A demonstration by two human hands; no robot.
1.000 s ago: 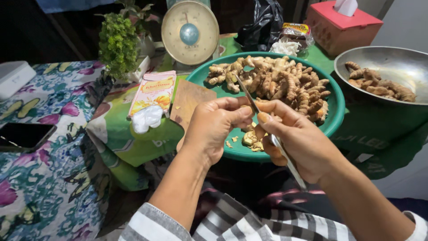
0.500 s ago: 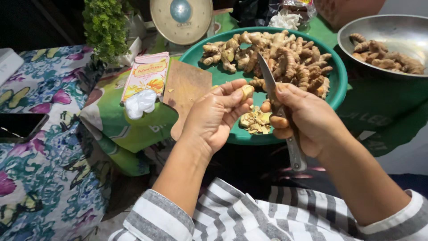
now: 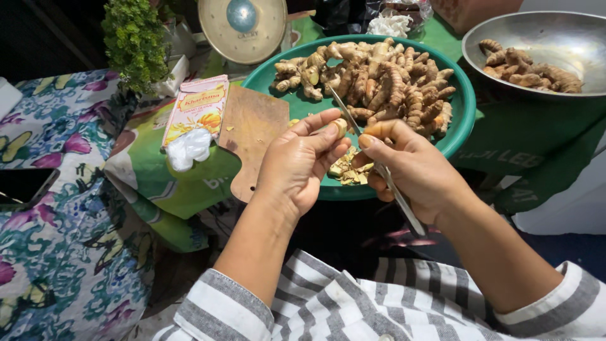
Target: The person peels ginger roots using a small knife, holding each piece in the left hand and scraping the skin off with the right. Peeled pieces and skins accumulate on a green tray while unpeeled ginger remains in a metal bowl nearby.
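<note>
My left hand [image 3: 297, 161] pinches a small pale piece of root [image 3: 341, 126] between thumb and fingertips. My right hand [image 3: 410, 167] grips a thin metal knife [image 3: 353, 123], its blade pointing up and away next to the root piece. Both hands hover over the near rim of a round green basin [image 3: 464, 123] heaped with knobbly brown roots [image 3: 379, 79]. A small pile of yellowish peelings [image 3: 347, 170] lies in the basin just under my hands.
A wooden cutting board [image 3: 252, 136] leans beside the basin. A metal bowl [image 3: 549, 38] with more roots stands at the right. A weighing scale [image 3: 243, 25], a leafy plant [image 3: 136, 41], a small printed box [image 3: 196, 107] and a dark phone [image 3: 25, 186] surround them.
The view has shifted and the hands sit lower relative to the basin. The knife blade has swung to point up beside the root piece.
</note>
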